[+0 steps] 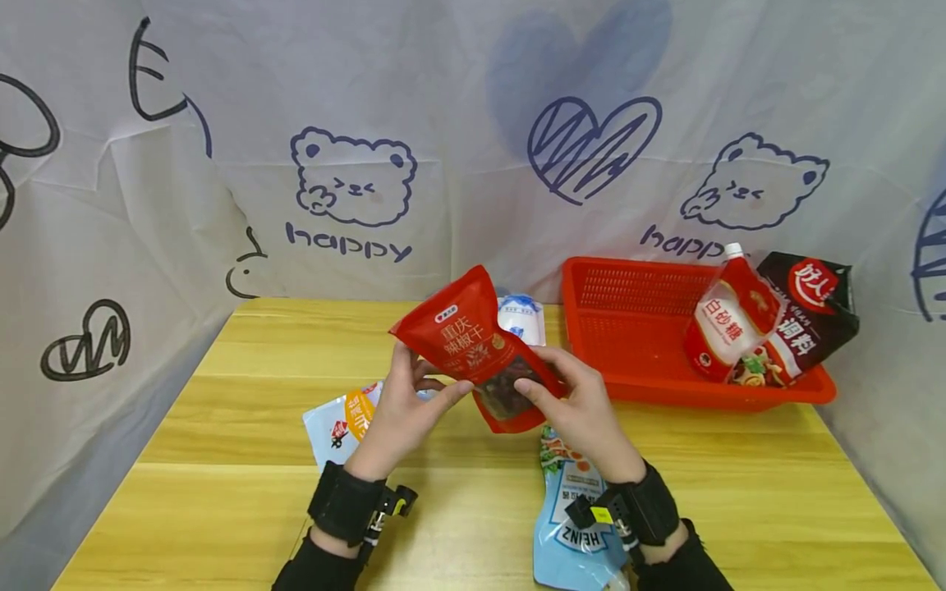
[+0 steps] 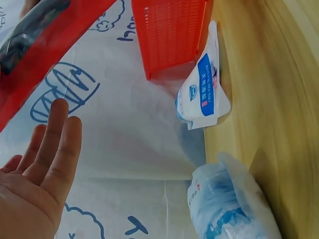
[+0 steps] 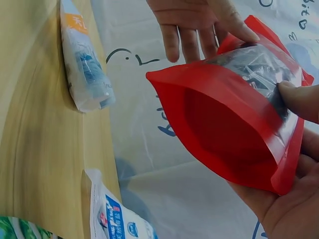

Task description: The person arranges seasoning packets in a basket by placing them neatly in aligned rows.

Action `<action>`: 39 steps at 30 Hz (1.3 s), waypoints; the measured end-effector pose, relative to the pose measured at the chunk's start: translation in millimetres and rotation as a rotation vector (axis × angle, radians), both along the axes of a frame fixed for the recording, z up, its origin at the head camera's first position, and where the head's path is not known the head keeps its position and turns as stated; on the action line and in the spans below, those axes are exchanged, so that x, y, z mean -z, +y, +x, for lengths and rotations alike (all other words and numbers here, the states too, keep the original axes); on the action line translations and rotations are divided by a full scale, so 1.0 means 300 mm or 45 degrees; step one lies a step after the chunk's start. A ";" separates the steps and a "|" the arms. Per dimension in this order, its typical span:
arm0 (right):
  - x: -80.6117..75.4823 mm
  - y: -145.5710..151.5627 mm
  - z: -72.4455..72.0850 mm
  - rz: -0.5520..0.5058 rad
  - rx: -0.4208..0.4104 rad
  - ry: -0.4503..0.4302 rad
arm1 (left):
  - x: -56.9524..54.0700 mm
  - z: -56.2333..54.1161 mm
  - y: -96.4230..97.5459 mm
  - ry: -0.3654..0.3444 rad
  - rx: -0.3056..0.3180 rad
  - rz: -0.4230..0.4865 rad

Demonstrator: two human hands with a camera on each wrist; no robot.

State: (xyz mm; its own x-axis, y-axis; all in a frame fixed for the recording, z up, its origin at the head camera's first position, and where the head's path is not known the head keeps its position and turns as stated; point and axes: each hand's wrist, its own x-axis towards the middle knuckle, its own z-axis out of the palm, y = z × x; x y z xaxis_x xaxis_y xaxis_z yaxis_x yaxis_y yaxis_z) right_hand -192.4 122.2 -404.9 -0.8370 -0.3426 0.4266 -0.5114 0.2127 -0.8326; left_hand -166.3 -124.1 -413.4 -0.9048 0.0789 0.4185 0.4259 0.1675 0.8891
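A red pouch of dried chilies (image 1: 458,341) is held up over the table, tilted, its clear window low on the front. My left hand (image 1: 402,414) pinches its left side, thumb on the front; the other fingers stretch out behind, as the right wrist view shows. Around the lower right edge, my right hand (image 1: 587,406) grips it with the thumb over the window. In the right wrist view the pouch's spread bottom fold (image 3: 224,129) faces the camera. Under the right wrist lies a light-blue Heinz pouch (image 1: 576,521), partly covered by it.
At the back right stands a red plastic basket (image 1: 613,361) holding a spouted white sugar pouch (image 1: 724,324) and a black seasoning packet (image 1: 813,308). A sea salt pouch (image 2: 202,92) is left of the basket. A white packet with orange print (image 1: 328,427) lies by the left hand.
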 end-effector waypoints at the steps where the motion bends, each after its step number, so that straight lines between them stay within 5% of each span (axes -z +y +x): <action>1: 0.000 -0.003 0.001 -0.004 -0.002 0.001 | 0.000 0.000 0.003 -0.004 0.008 -0.011; 26: -0.001 -0.010 -0.002 0.058 -0.050 -0.091 | -0.007 0.015 0.006 -0.085 0.084 -0.001; 39: -0.057 0.027 0.007 -0.003 0.022 0.076 | -0.003 0.010 0.007 0.020 0.004 -0.287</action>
State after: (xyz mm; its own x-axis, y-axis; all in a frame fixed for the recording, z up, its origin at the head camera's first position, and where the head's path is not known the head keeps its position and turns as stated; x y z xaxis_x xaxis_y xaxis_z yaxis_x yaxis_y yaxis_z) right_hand -190.4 130.3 -387.7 -0.8161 -0.3268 0.4766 -0.5561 0.2199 -0.8015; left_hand -163.4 -122.0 -412.4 -0.8980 0.1747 0.4037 0.4399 0.3598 0.8228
